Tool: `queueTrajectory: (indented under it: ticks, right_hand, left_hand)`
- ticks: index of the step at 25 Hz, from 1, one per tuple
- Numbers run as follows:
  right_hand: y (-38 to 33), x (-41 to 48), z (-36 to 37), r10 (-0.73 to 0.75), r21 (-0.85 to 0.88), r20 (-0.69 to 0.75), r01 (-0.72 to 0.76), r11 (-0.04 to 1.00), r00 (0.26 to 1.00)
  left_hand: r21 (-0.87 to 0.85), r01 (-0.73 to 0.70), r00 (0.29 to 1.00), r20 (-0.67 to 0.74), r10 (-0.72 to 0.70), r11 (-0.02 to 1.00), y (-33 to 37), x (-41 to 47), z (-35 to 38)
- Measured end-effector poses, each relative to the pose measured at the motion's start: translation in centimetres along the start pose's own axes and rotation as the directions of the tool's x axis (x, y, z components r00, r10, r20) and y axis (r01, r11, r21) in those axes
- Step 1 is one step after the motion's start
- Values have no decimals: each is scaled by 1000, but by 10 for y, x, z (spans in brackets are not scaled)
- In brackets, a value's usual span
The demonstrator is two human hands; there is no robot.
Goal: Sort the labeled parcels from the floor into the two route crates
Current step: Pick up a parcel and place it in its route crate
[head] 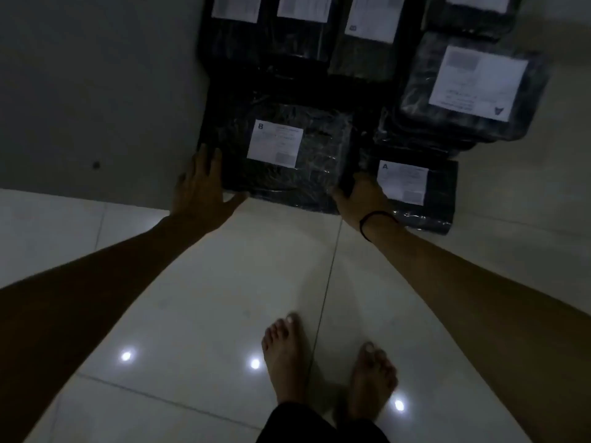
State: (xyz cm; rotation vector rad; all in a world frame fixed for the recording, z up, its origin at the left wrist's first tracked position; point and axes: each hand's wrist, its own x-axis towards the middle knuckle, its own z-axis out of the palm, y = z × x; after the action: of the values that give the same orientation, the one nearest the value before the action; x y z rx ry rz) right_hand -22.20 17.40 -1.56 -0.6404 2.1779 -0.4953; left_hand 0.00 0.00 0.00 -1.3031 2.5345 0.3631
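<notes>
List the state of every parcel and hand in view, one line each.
parcel B: label up, a hand at each side.
parcel A: on the floor, label up, not gripped.
stacked parcel: atop a pile, label up.
back-row parcels: label up, untouched.
left hand: fingers straight against parcel B's left edge.
right hand: fingers curled round parcel B's right edge.

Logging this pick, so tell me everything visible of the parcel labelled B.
The parcel labelled B is flat, rectangular, wrapped in crinkled glossy black plastic, with a white label marked B on top. It lies on the tiled floor, beside parcel A. The left hand presses its left edge with straight fingers; the right hand grips its right near corner.
</notes>
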Motion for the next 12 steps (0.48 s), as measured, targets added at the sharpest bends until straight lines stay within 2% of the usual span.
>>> queueTrajectory:
  ticks: [2,5,7,10,11,12]
  right_hand:
    - [-6,21,13,69,134,-70,-59,989,995]
    - [-17,36,26,230,337,4,-218,916,973]
    - [-20,39,31,284,438,30,-268,858,958]
    - [-20,35,34,303,445,1,-272,853,953]
    - [-20,34,34,299,431,-2,-269,861,954]
    - [-18,33,34,296,419,8,-272,866,955]
  left_hand:
    - [-139,140,990,-11,-143,980,-1,18,12]
    - [-362,351,928,11,-373,863,11,42,27]
    - [-455,423,877,-13,-481,784,18,52,32]
    - [-525,503,814,19,-581,687,30,57,34]
    - [-550,559,768,62,-638,620,39,54,32]
    - [-588,628,691,122,-712,509,47,49,32]
